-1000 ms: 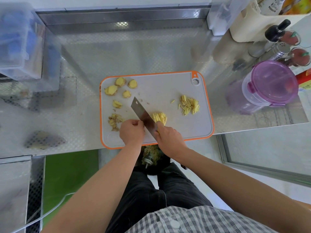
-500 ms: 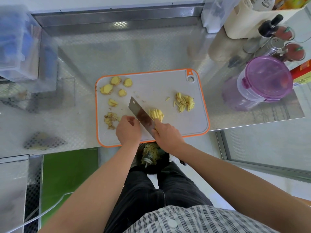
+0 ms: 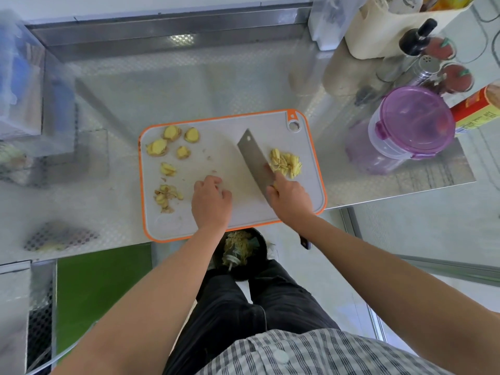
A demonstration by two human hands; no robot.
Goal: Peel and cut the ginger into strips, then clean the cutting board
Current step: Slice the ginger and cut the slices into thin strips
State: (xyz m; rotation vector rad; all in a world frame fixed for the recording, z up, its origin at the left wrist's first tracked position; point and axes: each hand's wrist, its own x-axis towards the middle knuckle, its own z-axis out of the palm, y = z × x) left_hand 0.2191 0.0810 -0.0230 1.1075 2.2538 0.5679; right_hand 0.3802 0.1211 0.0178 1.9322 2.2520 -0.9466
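Observation:
An orange-rimmed grey cutting board (image 3: 238, 125) lies on the steel counter. My right hand (image 3: 290, 197) grips a cleaver (image 3: 254, 158) whose blade lies against a pile of ginger strips (image 3: 286, 162) at the board's right. My left hand (image 3: 211, 198) rests on the board's near middle, fingers loosely curled and holding nothing that shows. Several ginger slices (image 3: 171, 143) lie at the far left of the board, with a small sliced piece (image 3: 168, 169) below them. A heap of peel scraps (image 3: 166, 197) sits at the near left.
A purple-lidded plastic jar (image 3: 411, 128) stands right of the board, with bottles, shakers and a cream container (image 3: 384, 31) behind it. Clear boxes (image 3: 21, 77) stand at the left. A black bin (image 3: 240, 253) with scraps is below the counter edge.
The cleaver has swept right, pushing the freshly cut strips into the pile at the board's right. My left hand has let go of the ginger and stays near the board's middle.

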